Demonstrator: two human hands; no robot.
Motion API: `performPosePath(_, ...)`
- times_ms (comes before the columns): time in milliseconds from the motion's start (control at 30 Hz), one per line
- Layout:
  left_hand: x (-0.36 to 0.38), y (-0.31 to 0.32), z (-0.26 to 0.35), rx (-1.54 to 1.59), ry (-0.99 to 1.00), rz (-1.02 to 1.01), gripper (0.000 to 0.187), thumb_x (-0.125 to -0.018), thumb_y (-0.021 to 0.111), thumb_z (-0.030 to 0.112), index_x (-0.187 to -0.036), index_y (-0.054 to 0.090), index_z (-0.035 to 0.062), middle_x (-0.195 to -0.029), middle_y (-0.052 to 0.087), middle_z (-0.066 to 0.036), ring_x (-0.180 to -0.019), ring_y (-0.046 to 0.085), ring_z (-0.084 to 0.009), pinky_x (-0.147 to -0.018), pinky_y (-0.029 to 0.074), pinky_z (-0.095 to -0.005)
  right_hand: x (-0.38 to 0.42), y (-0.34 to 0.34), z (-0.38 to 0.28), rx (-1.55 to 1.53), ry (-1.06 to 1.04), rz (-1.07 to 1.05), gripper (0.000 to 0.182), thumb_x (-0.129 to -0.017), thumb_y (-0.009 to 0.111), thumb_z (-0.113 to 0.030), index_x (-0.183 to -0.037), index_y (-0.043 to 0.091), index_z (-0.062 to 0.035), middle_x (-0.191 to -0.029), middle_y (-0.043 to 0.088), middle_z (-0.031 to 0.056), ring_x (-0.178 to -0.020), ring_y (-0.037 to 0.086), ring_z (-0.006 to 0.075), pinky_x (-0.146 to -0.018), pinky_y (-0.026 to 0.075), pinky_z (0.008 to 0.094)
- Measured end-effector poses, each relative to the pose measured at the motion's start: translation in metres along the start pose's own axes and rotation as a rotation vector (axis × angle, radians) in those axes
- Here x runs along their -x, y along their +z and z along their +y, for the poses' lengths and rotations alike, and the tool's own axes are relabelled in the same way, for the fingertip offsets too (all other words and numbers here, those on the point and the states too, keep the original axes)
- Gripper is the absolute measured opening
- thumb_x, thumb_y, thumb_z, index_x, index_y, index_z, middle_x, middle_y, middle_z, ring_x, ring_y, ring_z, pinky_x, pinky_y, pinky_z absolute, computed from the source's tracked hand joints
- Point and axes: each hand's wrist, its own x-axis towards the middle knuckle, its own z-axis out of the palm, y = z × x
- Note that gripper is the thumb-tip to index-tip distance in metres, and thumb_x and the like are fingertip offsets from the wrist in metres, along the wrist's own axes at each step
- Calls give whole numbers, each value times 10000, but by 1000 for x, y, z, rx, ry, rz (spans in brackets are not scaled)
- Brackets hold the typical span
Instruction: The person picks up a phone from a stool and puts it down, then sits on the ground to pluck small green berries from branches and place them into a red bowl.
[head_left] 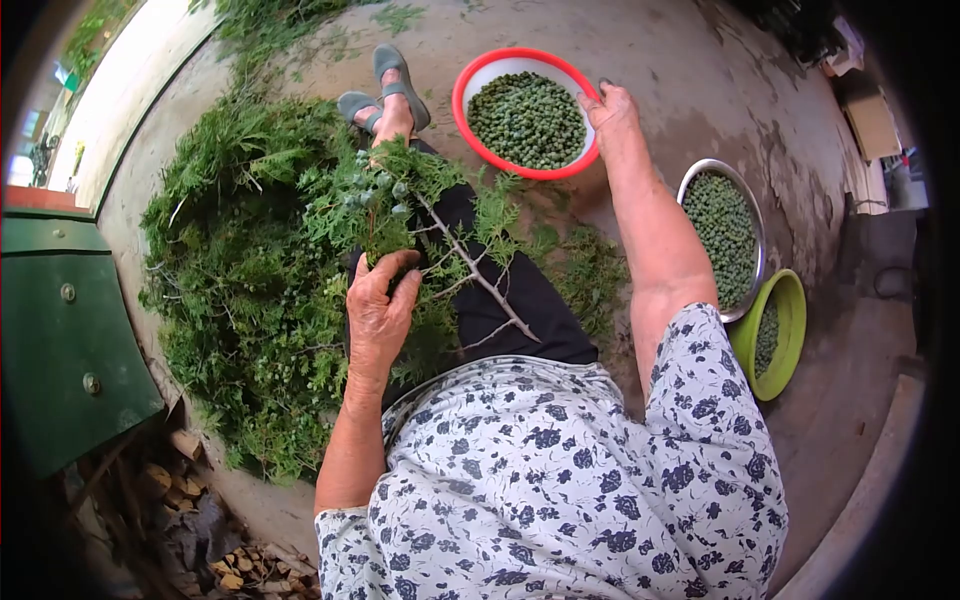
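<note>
A cut evergreen branch (465, 255) with green sprays and pale round cones lies across my dark-trousered lap. My left hand (380, 305) is closed at the branch's left side, its thumb and fingers bent round a green sprig. Farther forward, my right hand (610, 108) is at the right rim of a red-rimmed white bowl (478, 150), which holds many small green cones. The fingers of that hand are curled at the rim, partly hidden from view.
A large heap of green branches (250, 280) is on my left. On my right stand a metal bowl (757, 225) and a tilted lime-green bowl (793, 330), both with green cones. Chopped wood (240, 570) lies below a green metal panel (70, 340).
</note>
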Motion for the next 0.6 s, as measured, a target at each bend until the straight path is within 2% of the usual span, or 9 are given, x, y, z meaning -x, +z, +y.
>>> performPosePath(33,0,0,0,-49,6,-19,216,-778,613,72,-983,623,6,-879,617,-108,-847,559,-224,-775,433,-309,9,5,-7,-32,13,93,352,-897,461,-140,-1191,410,47,-1221,434,207,-1108,461,386,-942,398,537)
performPosePath(167,1,4,-4,-62,33,-22,203,-774,613,71,-967,625,7,-873,624,-119,-847,567,-238,-777,434,-318,22,7,-16,-39,58,108,316,-890,474,-101,-1158,438,62,-1201,447,220,-1065,498,364,-907,436,517)
performPosePath(233,-1,7,-2,-46,77,37,141,-777,591,65,-909,618,22,-747,620,-137,-734,573,-334,-1003,314,-430,26,9,-5,29,50,-51,276,-890,473,-76,-1127,464,65,-1084,527,198,-972,562,321,-840,495,447)
performPosePath(267,-1,6,0,-22,61,42,135,-779,584,63,-906,615,28,-728,615,-142,-698,572,-341,-1012,306,-443,45,16,-1,26,64,-59,276,-890,473,-76,-1127,464,65,-1084,527,198,-972,562,321,-840,495,447)
performPosePath(333,-2,6,1,-52,86,40,119,-781,579,60,-891,615,30,-707,609,-138,-664,571,-331,-1021,299,-448,96,26,3,208,78,-535,251,-893,493,-95,-1090,494,61,-945,583,140,-852,611,249,-750,531,365)
performPosePath(367,-2,5,0,-58,83,45,119,-781,579,60,-891,615,30,-707,609,-138,-664,571,-331,-1021,299,-448,129,35,2,290,121,-635,241,-900,501,-122,-1080,506,38,-907,603,118,-822,620,227,-724,534,342)
performPosePath(467,-2,5,-1,-33,37,24,101,-781,577,57,-872,611,30,-687,604,-134,-638,566,-329,-1028,290,-452,200,49,19,495,228,-874,312,-890,551,-211,-1113,508,2,-897,616,82,-788,630,163,-660,529,261)
performPosePath(567,-4,4,0,-23,38,31,90,-781,577,55,-862,607,29,-684,603,-136,-629,562,-334,-1039,276,-458,241,60,31,572,153,-1035,470,-851,612,-303,-1200,480,-18,-908,584,41,-754,582,74,-612,479,191)
performPosePath(600,-4,4,-2,-37,60,29,86,-776,581,54,-854,609,29,-690,605,-140,-644,563,-338,-1025,293,-450,246,63,35,570,156,-1043,470,-851,612,-303,-1200,480,-18,-908,584,41,-754,582,74,-612,479,191)
